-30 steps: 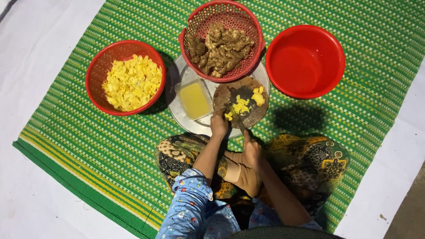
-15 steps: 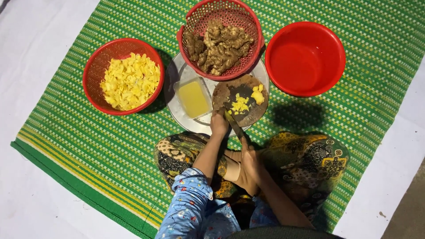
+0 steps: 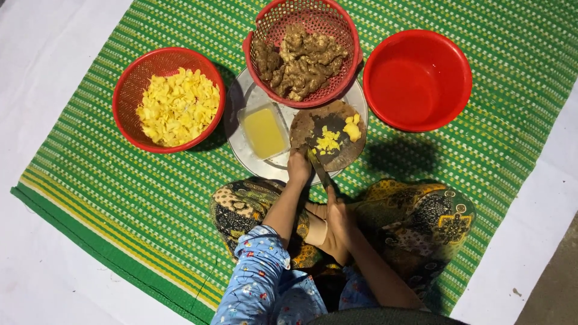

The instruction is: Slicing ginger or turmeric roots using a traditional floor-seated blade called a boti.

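Observation:
A round wooden cutting board [image 3: 344,157] lies on a metal tray [image 3: 244,150] in front of me, with chopped yellow ginger pieces [image 3: 328,142] on it. My left hand [image 3: 299,167] rests at the board's near edge, fingers closed against it. My right hand [image 3: 339,212] sits lower, near my lap, and grips a knife [image 3: 320,168] whose blade points up onto the board beside my left hand. A red mesh basket [image 3: 344,36] of raw ginger roots [image 3: 301,60] stands just beyond the board.
A red basket [image 3: 129,81] of yellow slices sits at the left, an empty red bowl [image 3: 418,78] at the right. A clear tub of yellow liquid [image 3: 263,130] stands on the tray. All rest on a green woven mat [image 3: 120,198] over white cloth.
The knife blade has shifted slightly left along the board's near edge with my right hand. My left hand stays at the board. The view has drifted a little.

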